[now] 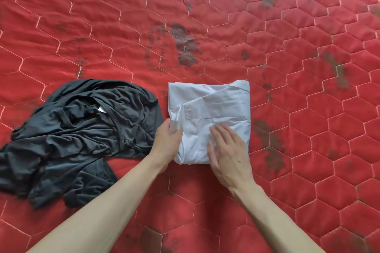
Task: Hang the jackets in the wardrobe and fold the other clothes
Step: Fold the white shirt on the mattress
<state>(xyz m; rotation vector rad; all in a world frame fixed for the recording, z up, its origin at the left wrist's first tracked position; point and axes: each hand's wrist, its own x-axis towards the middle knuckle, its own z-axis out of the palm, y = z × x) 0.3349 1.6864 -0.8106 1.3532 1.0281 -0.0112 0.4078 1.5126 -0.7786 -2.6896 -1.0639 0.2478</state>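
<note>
Now, shirt: pale blue-white woven cotton shirt [209,117], folded into a rough square packet, lying on the bed just right of centre and near the viewer.
Shirt look: cuffed sleeve with a stitched edge laid slantwise across the top layer; far edge straight, near left corner bunched and wrinkled; right side neat.
Left hand: left hand [167,139] at the packet's left edge, thumb on top and fingers [174,134] curled around the edge, pinching the fabric near the lower left corner.
Right hand: right hand [228,154] flat on the near half of the packet, palm down, fingers [221,132] straight and slightly spread, pressing the cloth.
Dark garment: crumpled dark grey-black jersey garment [82,129], unfolded, heaped on the bed left of the shirt; a small white label shows at its neckline; its right edge lies just beside the left hand, cannot tell if touching.
Bed: red quilted bedcover with hexagon stitching and dark worn blotches [267,37], carries both pieces.
Arms: both forearms bare, reaching in from the bottom edge.
</note>
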